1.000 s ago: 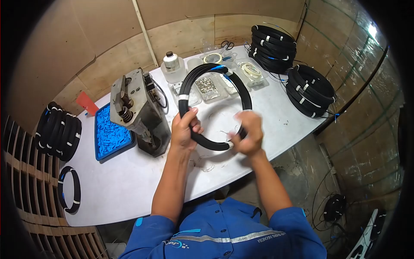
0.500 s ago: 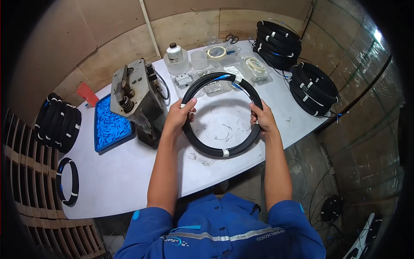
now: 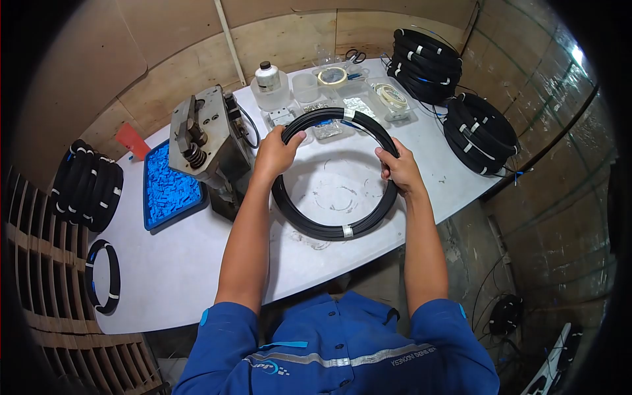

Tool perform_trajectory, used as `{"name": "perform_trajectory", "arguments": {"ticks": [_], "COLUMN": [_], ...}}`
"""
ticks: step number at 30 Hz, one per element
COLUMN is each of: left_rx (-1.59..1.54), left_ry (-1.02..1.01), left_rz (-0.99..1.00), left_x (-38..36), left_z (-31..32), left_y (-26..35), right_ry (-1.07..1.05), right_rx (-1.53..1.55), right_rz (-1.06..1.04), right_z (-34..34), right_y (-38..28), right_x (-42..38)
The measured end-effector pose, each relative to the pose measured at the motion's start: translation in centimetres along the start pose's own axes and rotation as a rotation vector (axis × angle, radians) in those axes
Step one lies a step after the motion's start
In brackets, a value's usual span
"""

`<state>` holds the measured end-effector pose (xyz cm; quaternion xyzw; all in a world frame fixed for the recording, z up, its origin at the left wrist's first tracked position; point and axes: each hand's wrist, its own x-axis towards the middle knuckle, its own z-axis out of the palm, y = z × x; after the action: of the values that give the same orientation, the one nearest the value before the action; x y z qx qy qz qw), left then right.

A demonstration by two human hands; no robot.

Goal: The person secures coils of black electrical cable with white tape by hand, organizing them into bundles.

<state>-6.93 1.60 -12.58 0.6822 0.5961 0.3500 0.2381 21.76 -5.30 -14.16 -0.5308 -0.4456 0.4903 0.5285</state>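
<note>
A coil of black cable [image 3: 313,225], bound with white tape bands, is held up over the white table, tilted toward me. My left hand [image 3: 279,153] grips its upper left side, the thumb lying over the inner edge. On the opposite side, my right hand [image 3: 400,167] is closed around the coil, its thumb also at the inner edge. A little blue shows on the coil near the top. Behind the coil stand clear plastic trays with small metal parts [image 3: 327,130], partly covered by it.
A metal press [image 3: 209,148] stands left of the coil, beside a tray of blue pieces [image 3: 168,187]. Stacked black coils [image 3: 424,66] and further coils [image 3: 480,135] lie at right, more coils [image 3: 87,186] at left. A white bottle [image 3: 267,78] and tape rolls [image 3: 332,77] sit at the back.
My left hand has slid up the coil's left side. The coil has turned a little, so its upper tape band sits further left and the blue part is less visible.
</note>
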Motion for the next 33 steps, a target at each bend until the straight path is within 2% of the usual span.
{"name": "perform_trajectory", "arguments": {"ticks": [5,8,10,11,13,15,16,17,19,21,23,25,29,33], "left_rx": [0.008,-0.057,-0.677,-0.675,-1.095,-1.243,-1.231,-1.233,-1.344,-1.390,-1.483,-1.535,-1.677,-1.798], "left_ry": [0.014,-0.058,-0.236,-0.236,-0.307,-0.385,-0.229,-0.224,-0.127,-0.156,-0.174,-0.156,-0.205,-0.260], "left_rz": [0.012,0.026,-0.093,-0.090,-0.422,-0.550,-0.511,-0.521,-0.497,-0.492,-0.476,-0.498,-0.505,-0.450], "left_x": [0.0,0.0,-0.9,-1.7,-4.0,-6.8,-7.5,-7.6,-7.1,-6.8,-7.1,-7.2,-6.8,-6.7], "left_z": [0.1,-0.1,-0.4,-0.4,0.1,2.1,3.6,4.2,4.4,4.5,5.1,5.3,5.3,4.1], "left_y": [-0.2,-1.7,-2.7,-3.1,-4.2,-4.6,-4.4,-4.7,-4.8,-5.2,-5.9,-5.5,-6.4,-6.9], "right_ry": [-0.005,-0.008,-0.017,-0.027,-0.021,-0.019,-0.028,-0.039,-0.110,-0.148,-0.202,-0.229,-0.171,-0.121], "right_rx": [-0.006,0.044,0.108,0.172,0.213,0.254,0.387,0.517,0.539,0.843,0.802,0.753,0.575,0.389], "right_rz": [-0.013,-0.004,0.003,0.011,0.026,0.047,0.030,0.016,-0.028,-0.018,-0.030,0.062,0.094,-0.004], "right_z": [-0.1,-0.1,-0.5,-0.7,-1.1,-1.3,-1.5,-1.7,-1.7,-1.3,-1.8,-1.7,-1.8,-1.2], "right_y": [0.0,0.0,0.4,0.7,1.3,2.1,2.6,3.3,4.3,4.9,5.6,5.9,6.6,7.2], "right_x": [-0.1,-0.3,-0.3,-0.2,0.0,0.4,0.6,0.7,0.5,-0.6,-0.9,-1.3,-0.7,-0.7]}}
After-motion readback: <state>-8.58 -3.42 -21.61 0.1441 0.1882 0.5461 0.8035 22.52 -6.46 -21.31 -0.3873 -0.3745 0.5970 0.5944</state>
